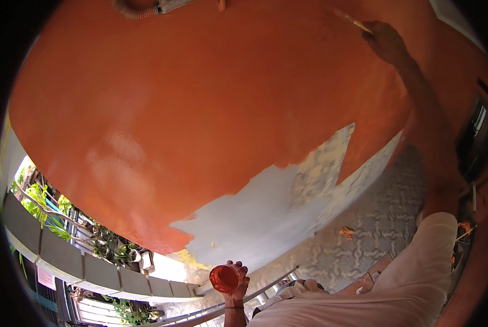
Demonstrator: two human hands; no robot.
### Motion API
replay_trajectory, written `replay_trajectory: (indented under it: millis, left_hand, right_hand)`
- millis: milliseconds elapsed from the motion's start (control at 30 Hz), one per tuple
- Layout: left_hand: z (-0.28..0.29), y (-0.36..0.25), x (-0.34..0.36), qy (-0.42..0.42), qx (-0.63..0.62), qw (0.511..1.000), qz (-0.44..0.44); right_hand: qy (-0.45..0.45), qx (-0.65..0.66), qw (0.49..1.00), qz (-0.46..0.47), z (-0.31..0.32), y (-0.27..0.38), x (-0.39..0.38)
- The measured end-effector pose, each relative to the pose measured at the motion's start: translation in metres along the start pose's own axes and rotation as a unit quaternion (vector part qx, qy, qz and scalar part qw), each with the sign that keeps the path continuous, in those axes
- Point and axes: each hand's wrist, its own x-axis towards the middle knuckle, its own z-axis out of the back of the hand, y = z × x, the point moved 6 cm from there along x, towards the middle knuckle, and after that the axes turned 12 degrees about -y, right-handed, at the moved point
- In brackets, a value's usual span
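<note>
Our right fingers (370, 30) grip a brush (356, 22), its length slanting up-left beyond them; our left fingers (245, 270) clasp a cup (217, 277).

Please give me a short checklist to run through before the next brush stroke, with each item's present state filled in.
1. Paintbrush secure in the right hand: ok, gripped near the top of the view.
2. Bristles loaded with paint: cannot tell, the tip is blurred.
3. Cup secure in the left hand: ok, fingers wrap around its side.
4. Enough paint in the cup: cannot tell, the inside looks reddish but the level is unclear.
5. Wall fully orange: not ok, a grey patch shows along its lower part.
6. Paved floor free of litter: not ok, a crumpled orange scrap lies there.
</note>
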Motion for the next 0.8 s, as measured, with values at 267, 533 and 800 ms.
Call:
replay_trajectory:
  millis: [267, 533, 800]
  left_hand:
    - [-0.003, 0.008, -0.006, 0.001, -0.002, 1.000, 0.010]
    - [0.002, -0.006, -0.015, 0.006, -0.033, 0.999, -0.031]
    - [0.005, -0.019, -0.020, 0.026, -0.032, 0.997, -0.062]
  right_hand:
    - [0.060, 0.020, 0.997, 0.035, -0.089, 0.113, -0.139]
    - [0.333, 0.063, 0.913, 0.226, -0.078, 0.156, -0.285]
    - [0.241, 0.063, 0.944, 0.217, -0.038, 0.139, -0.039]
